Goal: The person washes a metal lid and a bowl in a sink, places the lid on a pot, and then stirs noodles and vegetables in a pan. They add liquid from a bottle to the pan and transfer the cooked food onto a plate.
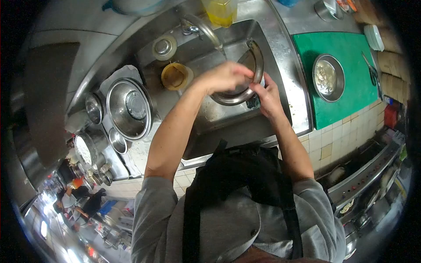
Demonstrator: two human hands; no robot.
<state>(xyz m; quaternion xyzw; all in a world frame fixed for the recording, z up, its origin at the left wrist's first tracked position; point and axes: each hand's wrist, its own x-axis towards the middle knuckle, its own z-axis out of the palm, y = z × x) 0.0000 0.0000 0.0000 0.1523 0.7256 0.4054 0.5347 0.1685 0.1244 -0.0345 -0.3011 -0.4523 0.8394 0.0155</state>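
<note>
A round metal bowl (232, 101) is tilted on its side in the steel sink (210, 131), below the faucet (209, 34). My right hand (269, 96) grips the bowl's near right edge, with the thumb over the rim. Over the bowl's opening is my left hand (228, 79). Its fingers are smeared by motion, so whether they hold anything cannot be made out. A thin stream of water seems to come from the faucet just beyond the left hand. Beside the left wrist stands a yellowish round container (175, 76) in the sink.
To the right, a green cutting board (346, 52) bears a metal bowl of pale pieces in liquid (328, 78) and scissors (371, 70). Stacked metal bowls (115, 115) stand left of the sink. A yellow container (220, 12) sits behind it. People (83, 199) are in the far left background.
</note>
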